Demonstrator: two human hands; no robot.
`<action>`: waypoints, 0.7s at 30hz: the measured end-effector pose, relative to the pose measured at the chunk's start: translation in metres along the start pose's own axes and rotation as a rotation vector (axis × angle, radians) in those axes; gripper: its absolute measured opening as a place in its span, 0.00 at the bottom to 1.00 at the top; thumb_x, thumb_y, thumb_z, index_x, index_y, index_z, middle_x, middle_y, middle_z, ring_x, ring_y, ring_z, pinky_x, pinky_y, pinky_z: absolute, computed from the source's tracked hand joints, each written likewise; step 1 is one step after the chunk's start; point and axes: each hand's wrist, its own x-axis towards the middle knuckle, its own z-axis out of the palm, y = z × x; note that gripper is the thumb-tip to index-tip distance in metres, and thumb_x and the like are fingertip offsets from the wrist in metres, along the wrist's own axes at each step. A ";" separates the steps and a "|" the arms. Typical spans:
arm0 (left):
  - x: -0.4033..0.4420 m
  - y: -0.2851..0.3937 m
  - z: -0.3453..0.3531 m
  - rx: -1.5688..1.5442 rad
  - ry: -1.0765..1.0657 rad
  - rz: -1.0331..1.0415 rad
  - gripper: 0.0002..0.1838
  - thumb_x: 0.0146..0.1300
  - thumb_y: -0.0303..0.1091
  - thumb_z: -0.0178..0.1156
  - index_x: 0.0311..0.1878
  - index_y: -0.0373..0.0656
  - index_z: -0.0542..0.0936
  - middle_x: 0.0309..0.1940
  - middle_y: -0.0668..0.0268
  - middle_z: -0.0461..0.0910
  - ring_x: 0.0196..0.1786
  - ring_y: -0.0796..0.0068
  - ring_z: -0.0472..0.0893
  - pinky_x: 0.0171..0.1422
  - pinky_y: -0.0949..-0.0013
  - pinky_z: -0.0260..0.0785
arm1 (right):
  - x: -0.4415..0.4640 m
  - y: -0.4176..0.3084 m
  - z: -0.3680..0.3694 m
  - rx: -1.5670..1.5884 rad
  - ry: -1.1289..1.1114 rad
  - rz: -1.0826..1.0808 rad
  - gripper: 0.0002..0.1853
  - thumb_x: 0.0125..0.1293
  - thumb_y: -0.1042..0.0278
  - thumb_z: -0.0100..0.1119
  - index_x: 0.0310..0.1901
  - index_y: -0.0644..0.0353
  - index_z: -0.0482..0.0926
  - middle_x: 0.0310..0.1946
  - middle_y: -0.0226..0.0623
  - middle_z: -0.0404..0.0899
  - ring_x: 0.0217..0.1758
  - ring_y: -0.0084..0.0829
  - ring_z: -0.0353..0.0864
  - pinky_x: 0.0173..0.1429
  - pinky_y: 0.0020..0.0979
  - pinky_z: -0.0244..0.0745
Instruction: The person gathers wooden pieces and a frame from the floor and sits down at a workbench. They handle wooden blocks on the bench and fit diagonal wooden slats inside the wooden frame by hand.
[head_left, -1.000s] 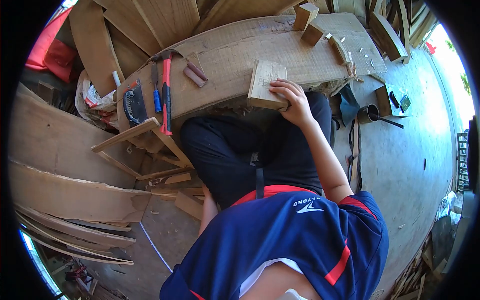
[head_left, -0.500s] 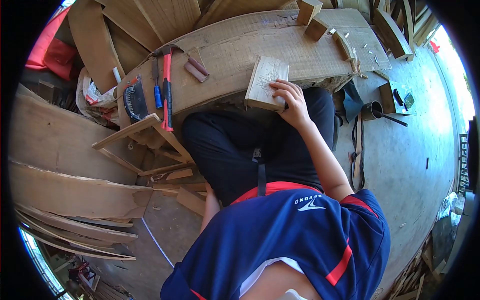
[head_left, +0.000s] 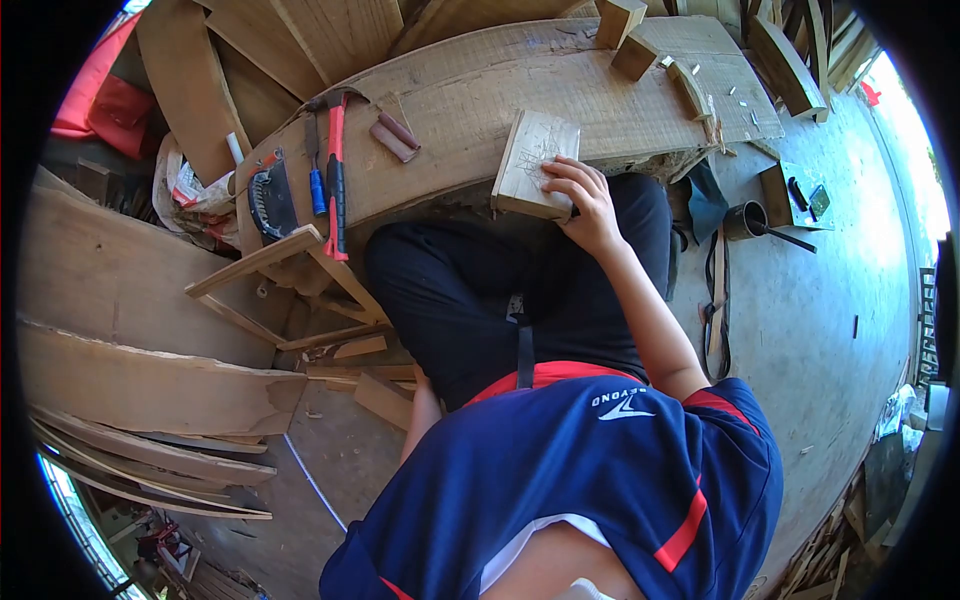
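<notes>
You sit on a gray concrete floor (head_left: pixel 820 300), your dark-trousered legs (head_left: pixel 450 300) bent before a long, thick wooden slab (head_left: pixel 450 140). At its near edge, toward your right, the wooden block (head_left: pixel 535 150) lies with its broad, line-scrawled face up. Your right hand (head_left: pixel 590 205) grips the block's near right corner, fingers bent over that face. Your left forearm (head_left: pixel 423 415) runs down beside your thigh; the left hand is hidden, so whether it is open or closed cannot be told. A red-and-black hammer (head_left: pixel 337 175) lies toward the slab's left end, its handle reaching past the near edge, with a blue-handled chisel (head_left: pixel 317 180) just beside it. Right of the hammer rests a brown piece (head_left: pixel 394 137); small pale scraps (head_left: pixel 695 70) dot the slab's right end.
</notes>
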 end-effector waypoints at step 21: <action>0.004 0.006 0.005 -0.010 0.031 0.046 0.18 0.65 0.37 0.53 0.52 0.33 0.72 0.48 0.55 0.77 0.48 0.61 0.77 0.55 0.65 0.68 | -0.004 0.003 0.005 0.011 0.011 0.005 0.21 0.41 0.75 0.68 0.39 0.51 0.72 0.53 0.30 0.76 0.62 0.37 0.70 0.61 0.41 0.63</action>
